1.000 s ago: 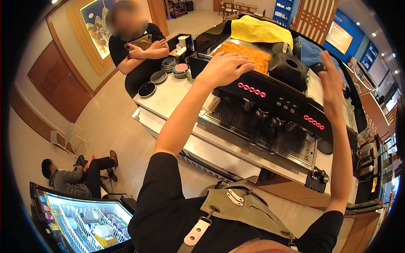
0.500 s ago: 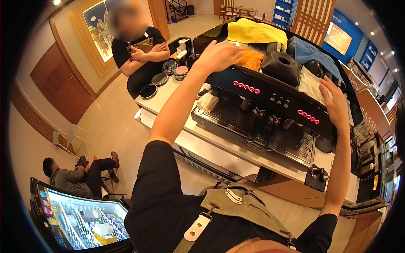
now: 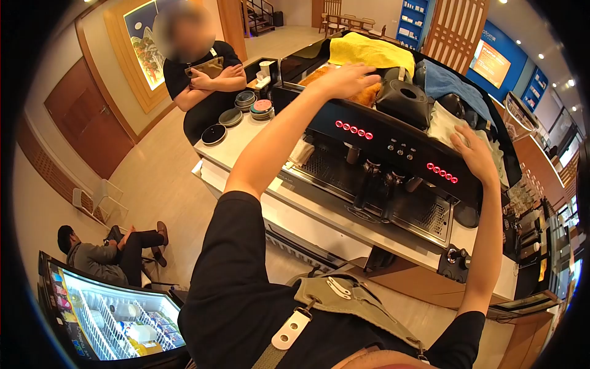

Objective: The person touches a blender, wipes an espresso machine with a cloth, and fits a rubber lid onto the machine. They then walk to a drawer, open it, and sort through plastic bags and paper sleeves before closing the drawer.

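1. Standing in low stacks and singly, round dishes point(image 3: 230, 117) in black, grey and pink sit at the left of the smooth white counter point(image 3: 241, 139).
2. A crumpled cream cloth point(image 3: 301, 153) lies at the left end of the espresso machine point(image 3: 384, 146), which stands on the counter beneath both arms. The machine is long and boxy, its glossy black front panel carrying two rows of glowing red round buttons; below, dark portafilters project over a perforated metal drip tray point(image 3: 434, 216).
3. The left hand point(image 3: 349, 81) is over the machine's top left, fingers extended and slightly apart, near a fuzzy orange cloth point(image 3: 370, 94); contact is unclear.
4. Behind it drapes a soft, plush yellow cloth point(image 3: 372, 51).
5. A black container point(image 3: 398, 108) with rounded corners and a circular opening sits between the orange cloth and a rumpled pale cloth point(image 3: 442, 124).
6. A textured blue cloth point(image 3: 453, 83) lies behind the pale one.
7. The right hand point(image 3: 474, 151) is at the machine's right, beside the pale cloth, fingers spread; whether it touches either is unclear.
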Demonstrator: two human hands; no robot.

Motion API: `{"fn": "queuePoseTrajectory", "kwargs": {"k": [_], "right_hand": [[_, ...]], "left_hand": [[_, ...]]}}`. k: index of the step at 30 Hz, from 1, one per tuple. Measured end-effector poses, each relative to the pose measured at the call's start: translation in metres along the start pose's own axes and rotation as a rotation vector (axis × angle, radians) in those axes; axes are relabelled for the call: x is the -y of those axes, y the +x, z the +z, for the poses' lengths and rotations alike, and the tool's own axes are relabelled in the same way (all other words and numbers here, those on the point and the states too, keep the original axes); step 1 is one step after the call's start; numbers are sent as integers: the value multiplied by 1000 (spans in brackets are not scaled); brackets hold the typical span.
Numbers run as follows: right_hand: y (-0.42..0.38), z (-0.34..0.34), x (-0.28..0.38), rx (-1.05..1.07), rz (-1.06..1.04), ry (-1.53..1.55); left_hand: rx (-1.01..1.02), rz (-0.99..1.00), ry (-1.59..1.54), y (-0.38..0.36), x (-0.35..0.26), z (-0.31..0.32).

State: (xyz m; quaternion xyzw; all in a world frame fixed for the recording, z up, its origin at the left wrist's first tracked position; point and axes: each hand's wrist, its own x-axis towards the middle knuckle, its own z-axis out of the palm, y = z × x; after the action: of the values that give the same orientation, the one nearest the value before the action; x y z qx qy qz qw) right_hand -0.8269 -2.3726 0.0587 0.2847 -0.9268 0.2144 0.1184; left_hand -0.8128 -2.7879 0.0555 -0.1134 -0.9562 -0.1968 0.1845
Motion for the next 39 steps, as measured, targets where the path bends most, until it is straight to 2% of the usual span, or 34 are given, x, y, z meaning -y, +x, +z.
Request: {"fn": "queuePoseTrajectory", "kwargs": {"k": [1, 2, 5, 6, 9, 11, 13, 15, 16, 17, 19, 22, 23, 25, 26, 29, 33, 34, 37, 39], "right_hand": [[3, 2, 9, -49, -46, 18], [5, 4, 19, -95, -91, 36], [9, 6, 52, -82, -118, 58], [12, 10, 57, -88, -164, 80], [20, 24, 53, -113, -258, 123], [28, 33, 46, -103, -262, 163], [31, 41, 42, -157, -291, 145], [30, 41, 47, -156, -223, 70], [28, 37, 47, -165, -226, 82], [24, 33, 43, -176, -235, 97], [16, 16, 32, -173, -146, 99], [12, 5, 8, -185, -87, 18], [11, 6, 0, -180, -74, -23], [10, 8, -6, -35, -41, -96], [10, 11, -7, 6, -16, -113], [10, 16, -12, 56, 6, -175], [12, 18, -14, 70, -13, -204], [12, 18, -13, 85, -12, -196], [14, 16, -9, 113, -5, -191], [14, 17, -9, 134, 10, -198]], "left_hand": [[-90, 95, -93, -7, -16, -3], [-82, 123, -227, -15, -32, -6], [128, 14, -213, -30, -75, -15], [-18, 161, -87, -21, -60, 7], [-150, 335, -83, -17, -48, 25], [-34, 213, -205, -22, -59, 15], [-125, 213, -231, -18, -52, 26], [-52, 144, -200, -15, -48, 24], [-92, 163, -157, -20, -54, 16], [-122, 195, -268, -19, -47, 15], [-35, 39, -214, -31, -44, -12], [4, -59, 172, -29, -5, -20], [81, -69, 181, -26, 17, -15], [230, -88, 194, -18, 25, -10], [231, -171, 192, -17, 30, -7], [192, -230, 236, -21, 21, -4], [60, -156, 127, -24, 7, -9], [-59, -37, 16, -24, 7, -5], [-66, 92, -31, -28, -15, -3], [-78, 95, 5, -29, -31, 2]]}}
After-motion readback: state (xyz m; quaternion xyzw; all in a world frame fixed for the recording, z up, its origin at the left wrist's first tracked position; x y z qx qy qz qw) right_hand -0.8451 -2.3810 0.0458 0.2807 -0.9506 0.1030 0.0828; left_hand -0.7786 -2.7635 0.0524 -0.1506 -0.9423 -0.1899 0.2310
